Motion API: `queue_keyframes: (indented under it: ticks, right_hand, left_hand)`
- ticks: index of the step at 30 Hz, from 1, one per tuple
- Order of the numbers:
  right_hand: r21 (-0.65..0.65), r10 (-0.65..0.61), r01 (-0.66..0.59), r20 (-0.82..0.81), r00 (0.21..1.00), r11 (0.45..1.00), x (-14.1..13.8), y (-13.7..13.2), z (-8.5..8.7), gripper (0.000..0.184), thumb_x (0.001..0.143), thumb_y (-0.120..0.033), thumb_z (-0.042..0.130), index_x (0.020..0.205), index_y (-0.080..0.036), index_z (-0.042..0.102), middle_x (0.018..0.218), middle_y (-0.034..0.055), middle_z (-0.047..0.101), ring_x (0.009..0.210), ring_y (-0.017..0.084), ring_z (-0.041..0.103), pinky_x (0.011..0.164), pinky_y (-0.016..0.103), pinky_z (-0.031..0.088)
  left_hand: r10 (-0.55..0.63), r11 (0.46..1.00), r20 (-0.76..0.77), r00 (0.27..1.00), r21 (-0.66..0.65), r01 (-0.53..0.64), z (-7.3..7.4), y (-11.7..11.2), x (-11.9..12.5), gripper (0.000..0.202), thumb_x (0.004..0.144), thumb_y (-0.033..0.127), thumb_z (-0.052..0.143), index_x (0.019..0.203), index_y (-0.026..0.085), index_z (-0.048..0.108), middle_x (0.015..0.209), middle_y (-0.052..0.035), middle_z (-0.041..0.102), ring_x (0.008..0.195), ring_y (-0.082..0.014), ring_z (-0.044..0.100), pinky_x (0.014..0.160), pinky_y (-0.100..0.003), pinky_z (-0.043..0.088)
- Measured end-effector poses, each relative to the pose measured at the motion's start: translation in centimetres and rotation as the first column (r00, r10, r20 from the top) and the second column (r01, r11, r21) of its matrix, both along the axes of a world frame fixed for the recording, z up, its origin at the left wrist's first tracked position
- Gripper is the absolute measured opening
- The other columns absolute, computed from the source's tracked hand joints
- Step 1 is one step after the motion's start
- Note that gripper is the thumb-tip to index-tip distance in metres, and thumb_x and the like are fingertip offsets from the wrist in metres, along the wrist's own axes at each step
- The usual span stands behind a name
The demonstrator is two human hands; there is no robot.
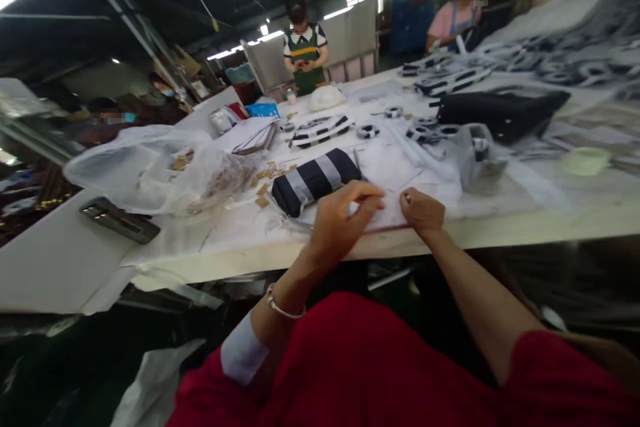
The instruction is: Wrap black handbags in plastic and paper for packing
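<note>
A black-and-grey striped pouch (315,179) lies on the near part of the white table (230,255). Just in front of its right end is my left hand (343,217), thumb and fingers curled together in a pinch; what they hold, if anything, is too small to tell. To the right, my right hand (424,212) is closed in a fist above the table edge, its contents hidden. Between and behind the hands lies whitish sheet material (395,180). A thin grey strap or cord runs along the pouch's front side, close to my left wrist.
A clear plastic bag (145,160) and small tan pieces (263,195) lie left. A dark metallic case (120,219) rests near the left edge. Striped pieces (320,131), a black bag (500,113) and a pale tape roll (584,161) lie beyond. A person (305,53) stands across the table.
</note>
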State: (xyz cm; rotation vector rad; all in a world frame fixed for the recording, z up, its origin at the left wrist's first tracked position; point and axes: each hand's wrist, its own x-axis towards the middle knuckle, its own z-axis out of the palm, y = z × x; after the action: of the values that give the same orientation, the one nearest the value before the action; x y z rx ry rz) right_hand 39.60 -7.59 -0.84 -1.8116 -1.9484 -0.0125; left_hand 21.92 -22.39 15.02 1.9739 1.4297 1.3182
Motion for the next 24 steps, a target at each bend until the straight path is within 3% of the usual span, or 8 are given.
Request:
queue_keyframes:
  ticks: [4, 7, 10, 14, 16, 18, 21, 24]
  right_hand:
    - [-0.014, -0.059, 0.059, -0.015, 0.998, 0.998, 0.1, 1.5, -1.1, 0.024, 0.095, -0.031, 0.051, 0.096, -0.018, 0.071, 0.081, 0.0068, 0.07, 0.067, 0.015, 0.055, 0.054, 0.028, 0.023]
    - [0.0, -0.059, 0.059, -0.031, 0.998, 0.998, 0.0, 1.7, -0.9, 0.024, 0.094, -0.032, 0.051, 0.096, -0.02, 0.071, 0.082, 0.0058, 0.071, 0.065, 0.015, 0.053, 0.055, 0.029, 0.018]
    - [0.002, -0.059, 0.059, -0.041, 0.997, 0.998, 0.0, 1.7, -0.8, 0.024, 0.094, -0.032, 0.051, 0.095, -0.02, 0.071, 0.081, 0.0053, 0.071, 0.063, 0.015, 0.051, 0.056, 0.029, 0.017]
    - [-0.004, -0.069, 0.069, -0.044, 0.997, 0.998, 0.0, 1.7, -1.0, 0.024, 0.094, -0.031, 0.051, 0.094, -0.019, 0.071, 0.081, 0.0051, 0.07, 0.064, 0.014, 0.05, 0.057, 0.029, 0.016]
    - [-0.005, -0.079, 0.079, -0.042, 0.996, 0.997, 0.0, 1.7, -1.0, 0.023, 0.093, -0.031, 0.051, 0.094, -0.019, 0.071, 0.081, 0.0053, 0.07, 0.064, 0.014, 0.05, 0.057, 0.029, 0.016]
    - [-0.003, -0.085, 0.085, -0.037, 0.996, 0.996, 0.0, 1.7, -1.0, 0.022, 0.093, -0.03, 0.052, 0.094, -0.02, 0.071, 0.081, 0.0047, 0.07, 0.065, 0.014, 0.049, 0.057, 0.029, 0.016]
    - [0.004, -0.092, 0.092, -0.026, 0.995, 0.996, 0.0, 1.6, -0.9, 0.02, 0.093, -0.03, 0.053, 0.093, -0.02, 0.071, 0.081, 0.0038, 0.07, 0.064, 0.014, 0.049, 0.056, 0.029, 0.016]
    - [0.018, -0.1, 0.1, -0.017, 0.995, 0.995, -0.1, 1.5, -0.8, 0.021, 0.093, -0.029, 0.053, 0.092, -0.02, 0.071, 0.079, 0.0036, 0.07, 0.063, 0.013, 0.048, 0.057, 0.028, 0.017]
  left_hand:
    - [0.046, 0.997, 0.173, 0.984, -0.071, -0.034, -4.0, 0.0, -3.8, 0.012, 0.093, 0.028, 0.06, 0.093, 0.019, 0.068, 0.081, -0.0008, 0.072, 0.079, -0.0152, 0.068, 0.078, -0.028, 0.053]
    - [0.048, 0.983, 0.214, 0.976, -0.181, -0.009, -7.1, -1.0, -5.6, 0.016, 0.092, 0.032, 0.061, 0.091, 0.018, 0.068, 0.079, -0.0006, 0.072, 0.078, -0.0157, 0.067, 0.078, -0.027, 0.051]
    - [0.034, 0.952, 0.211, 0.977, -0.305, 0.033, -10.7, -1.9, -5.6, 0.022, 0.092, 0.038, 0.058, 0.089, 0.018, 0.067, 0.078, -0.001, 0.072, 0.076, -0.0164, 0.066, 0.076, -0.027, 0.05]
    - [-0.131, 0.809, 0.03, 0.991, -0.575, 0.124, -16.8, -2.9, -4.7, 0.029, 0.096, 0.038, 0.046, 0.091, 0.019, 0.066, 0.085, -0.0025, 0.072, 0.081, -0.0168, 0.065, 0.078, -0.026, 0.048]
    - [-0.232, 0.734, -0.01, 0.973, -0.658, 0.168, -20.1, -3.4, -4.5, 0.023, 0.091, 0.032, 0.05, 0.084, 0.019, 0.067, 0.081, -0.001, 0.072, 0.078, -0.0164, 0.064, 0.073, -0.024, 0.046]
    - [-0.274, 0.701, -0.031, 0.961, -0.69, 0.178, -22.8, -3.9, -4.4, 0.015, 0.085, 0.026, 0.056, 0.079, 0.02, 0.068, 0.078, -0.0001, 0.071, 0.076, -0.0167, 0.064, 0.07, -0.024, 0.045]
    - [-0.257, 0.713, -0.061, 0.965, -0.685, 0.147, -25.1, -4.3, -4.4, 0.014, 0.084, 0.024, 0.056, 0.083, 0.021, 0.07, 0.085, -0.0004, 0.072, 0.081, -0.0178, 0.063, 0.075, -0.025, 0.043]
    - [-0.226, 0.733, -0.045, 0.973, -0.666, 0.14, -25.9, -4.1, -4.5, 0.016, 0.085, 0.026, 0.055, 0.085, 0.022, 0.07, 0.087, -0.0001, 0.072, 0.084, -0.0179, 0.063, 0.076, -0.025, 0.043]
